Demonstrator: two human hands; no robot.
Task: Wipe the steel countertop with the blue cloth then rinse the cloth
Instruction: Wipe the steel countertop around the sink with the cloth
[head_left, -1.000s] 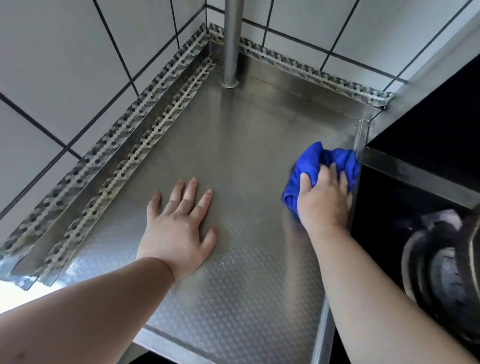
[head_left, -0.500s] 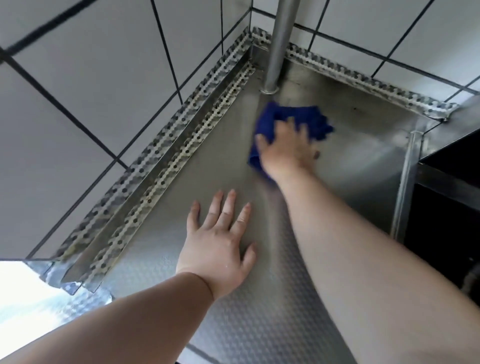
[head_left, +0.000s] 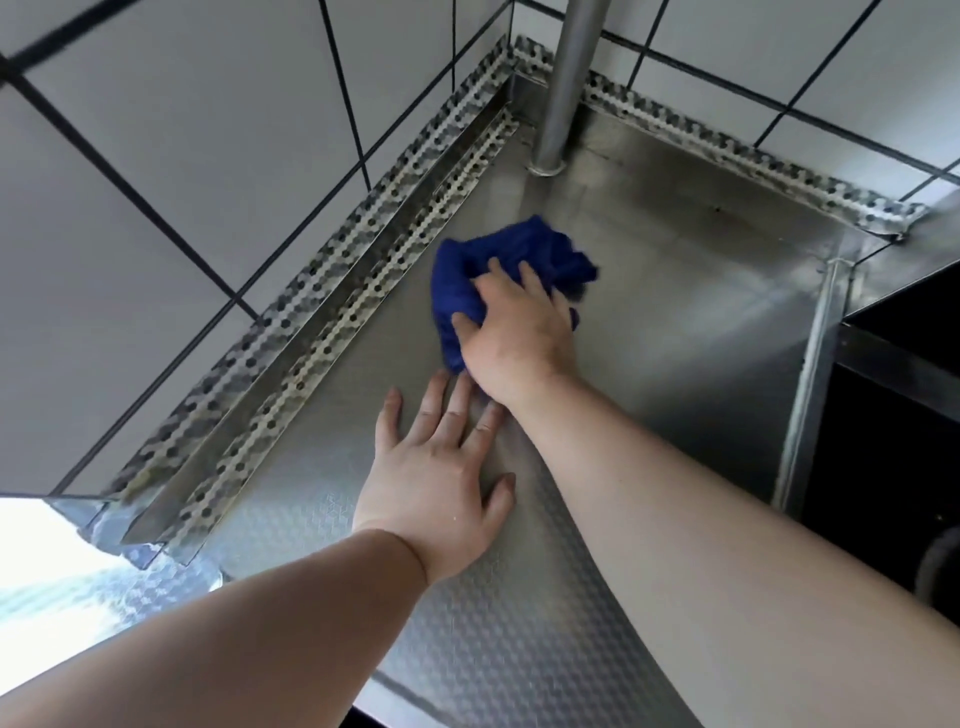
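Note:
The blue cloth (head_left: 467, 275) lies bunched on the embossed steel countertop (head_left: 701, 322), toward its left side. My right hand (head_left: 519, 332) lies on top of the cloth with its fingers curled over the folds, pressing it to the steel. My left hand (head_left: 441, 473) rests flat on the countertop just below the cloth, fingers spread and straight, holding nothing. Its fingertips almost touch my right wrist.
A steel pole (head_left: 563, 88) stands in the back corner. White tiled walls (head_left: 182, 156) with a patterned metal trim (head_left: 322, 322) border the left and back. A raised steel strip (head_left: 810, 379) and a dark hob area (head_left: 893, 415) lie on the right.
My right hand has dragged the cloth from the right edge across to the back near the pole, then down and left toward my left hand. My left hand stays flat in place.

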